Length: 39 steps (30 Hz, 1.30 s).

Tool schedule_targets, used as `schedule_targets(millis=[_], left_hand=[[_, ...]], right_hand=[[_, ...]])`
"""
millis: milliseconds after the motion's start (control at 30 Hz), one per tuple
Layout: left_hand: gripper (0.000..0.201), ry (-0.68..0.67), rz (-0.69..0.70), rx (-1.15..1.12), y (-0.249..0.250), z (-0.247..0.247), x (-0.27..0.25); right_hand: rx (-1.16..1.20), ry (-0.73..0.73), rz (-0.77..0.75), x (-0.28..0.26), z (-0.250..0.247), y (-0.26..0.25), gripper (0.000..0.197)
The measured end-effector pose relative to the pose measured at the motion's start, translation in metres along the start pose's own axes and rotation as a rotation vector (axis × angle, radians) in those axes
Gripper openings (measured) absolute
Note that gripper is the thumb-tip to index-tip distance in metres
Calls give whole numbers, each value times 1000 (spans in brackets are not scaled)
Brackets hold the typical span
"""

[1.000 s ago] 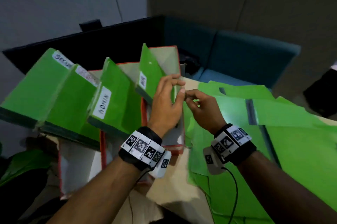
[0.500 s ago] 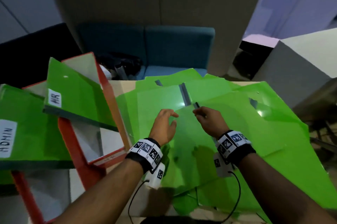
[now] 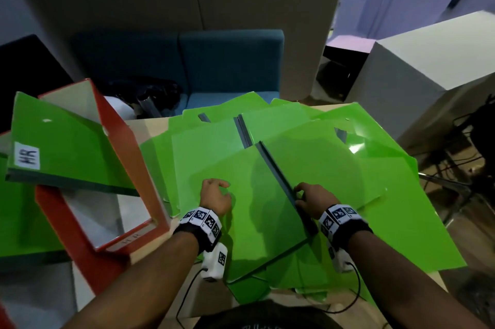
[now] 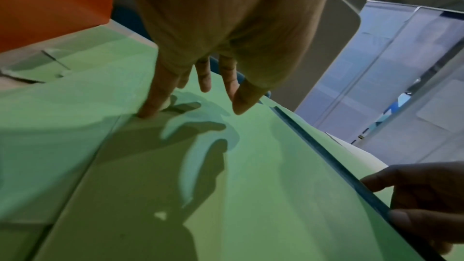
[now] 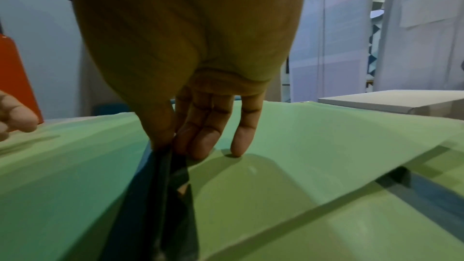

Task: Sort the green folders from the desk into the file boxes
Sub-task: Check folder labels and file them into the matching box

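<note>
Several green folders lie fanned over the desk. The top folder has a dark spine along its right edge. My right hand pinches that spine between thumb and fingers, shown close in the right wrist view, and the spine edge is lifted a little. My left hand is over the folder's cover; in the left wrist view its fingers point down and one fingertip touches the green surface. A red file box marked HR stands at the left with a green HR folder leaning in it.
More green folders in file boxes show at the far left edge. A blue sofa with a dark bag stands behind the desk. A white cabinet and floor cables are on the right.
The view swung right from the file boxes to the pile on the desk. Both hands left the HR box and came down onto the top folder; the right now pinches its spine.
</note>
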<state>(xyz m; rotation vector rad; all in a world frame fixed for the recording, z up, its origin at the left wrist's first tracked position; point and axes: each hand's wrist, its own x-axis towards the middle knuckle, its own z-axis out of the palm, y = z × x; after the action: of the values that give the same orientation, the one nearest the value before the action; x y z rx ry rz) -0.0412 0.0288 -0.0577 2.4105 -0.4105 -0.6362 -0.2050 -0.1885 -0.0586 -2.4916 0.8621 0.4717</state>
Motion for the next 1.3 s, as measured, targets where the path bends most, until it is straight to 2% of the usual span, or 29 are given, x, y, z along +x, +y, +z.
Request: schedule_targets(millis=[133,233,333,400,500,567,600,700,767,833,933,967,1033,1067,1133,1267,1300], left_hand=[[29,-62,23,29,-3,2,0],[33,-136,82,53,-4,4,-5],[41,-207,204,82,-7,9,-18],[58,-277,247,111,-11,15,-27],[96,-368,232,219,-20,22,-35],[112,-336,164,227,-25,24,-36],[114,-277,109,169,-27,22,-36],[92,-71,-62,-41,-29,11,-28],[70,-17,-178,-83,-32,0,-18],[55,-34,-281,-195,-34,-10,-10],[45,-117,-385,-397,-35,-18,-3],[37,-132,-398,-428,-35,-18,-1],[9,-135,-427,-465,-34,-19,1],[7,-139,-454,-482,-34,-20,0],[11,-152,-487,-487,-37,-22,2],[57,-159,-410,-362,-36,-27,12],[61,-149,-381,-340,-31,-31,13]], right_hand=[[-37,18,-26,0,8,-2,36],[87,83,15,7,4,-1,34],[220,180,58,13,-8,-3,32],[300,235,91,18,-18,-4,30],[371,285,106,25,-30,-6,29],[406,285,80,29,-36,-8,30],[421,282,65,31,-38,-9,30],[445,276,60,33,-38,-8,31],[447,270,67,33,-34,-7,32],[445,277,72,33,-30,-8,31],[467,282,67,32,-28,-16,31],[478,283,66,32,-28,-18,32],[486,290,66,32,-28,-23,34],[477,294,65,32,-28,-24,35],[439,293,52,32,-29,-27,34],[395,223,9,28,-24,-32,33],[376,173,-13,26,-21,-34,35]])
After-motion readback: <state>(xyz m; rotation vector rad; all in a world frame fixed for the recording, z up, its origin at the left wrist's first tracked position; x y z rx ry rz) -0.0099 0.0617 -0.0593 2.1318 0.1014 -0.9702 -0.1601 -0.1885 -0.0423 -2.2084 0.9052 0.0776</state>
